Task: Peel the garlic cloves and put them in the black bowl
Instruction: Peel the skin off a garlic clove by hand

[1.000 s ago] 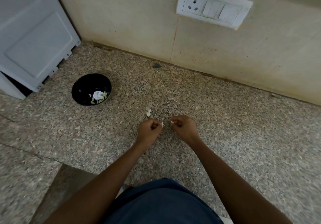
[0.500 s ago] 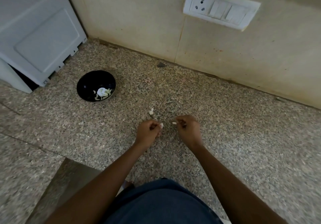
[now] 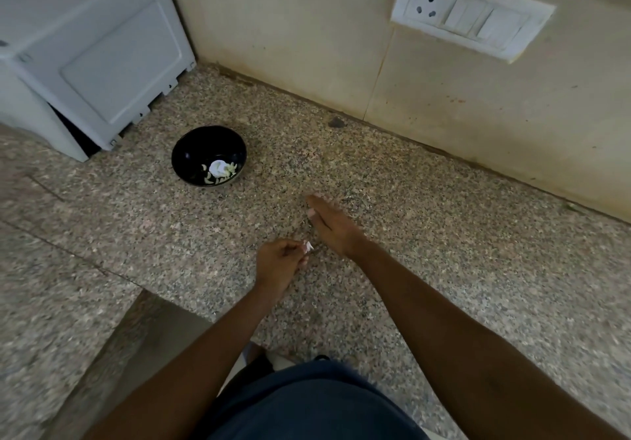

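Right now the left hand (image 3: 278,262) pinches a small white garlic clove (image 3: 308,246) in its curled fingers. Just at 1 o'clock from it, the right hand (image 3: 333,224) is stretched out flat and blurry, holding nothing I can see. The black bowl (image 3: 186,152) sits at 10 o'clock on the speckled counter (image 3: 444,234), some pale cloves inside. I think peeling is going on; next the clove must go in the bowl.

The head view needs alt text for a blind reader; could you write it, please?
A person's left hand pinches a small white garlic piece over a speckled granite counter while the right hand reaches forward, fingers extended. A black bowl holding peeled cloves sits further left.
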